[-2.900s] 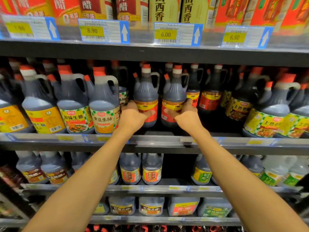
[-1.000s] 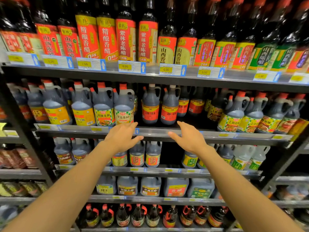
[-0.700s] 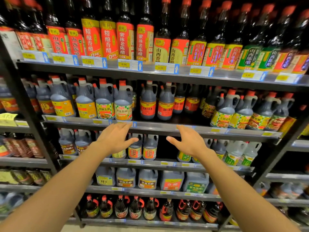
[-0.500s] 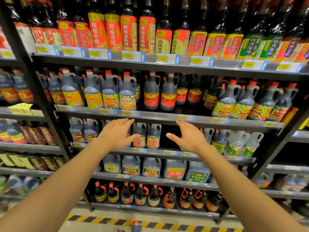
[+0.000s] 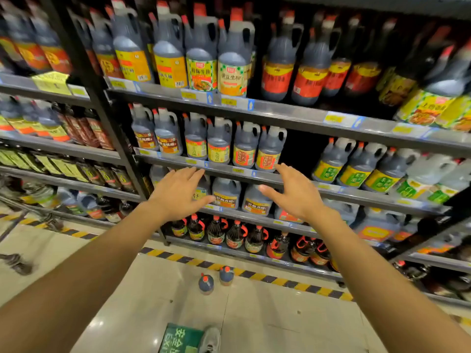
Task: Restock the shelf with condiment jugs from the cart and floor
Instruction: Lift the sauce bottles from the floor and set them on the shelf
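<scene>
Two dark condiment jugs with red caps stand on the pale floor tiles, one nearer (image 5: 206, 284) and one just behind it (image 5: 226, 275), close to the shelf foot. My left hand (image 5: 178, 193) and my right hand (image 5: 295, 192) hover side by side in front of the shelving, fingers spread and holding nothing. Behind them, two red-labelled jugs (image 5: 293, 75) stand on the upper shelf (image 5: 288, 110). A dark gap (image 5: 298, 151) shows in the row one shelf lower.
Rows of jugs and bottles fill several shelf levels. A black upright post (image 5: 102, 110) splits the shelving on the left. Yellow-black hazard tape (image 5: 254, 276) runs along the floor. A green floor sign (image 5: 179, 338) and a shoe (image 5: 210, 340) lie below.
My hands let go of the two red-labelled jugs on the shelf and drew back open. My view has dropped downward, bringing the floor and its two jugs into sight.
</scene>
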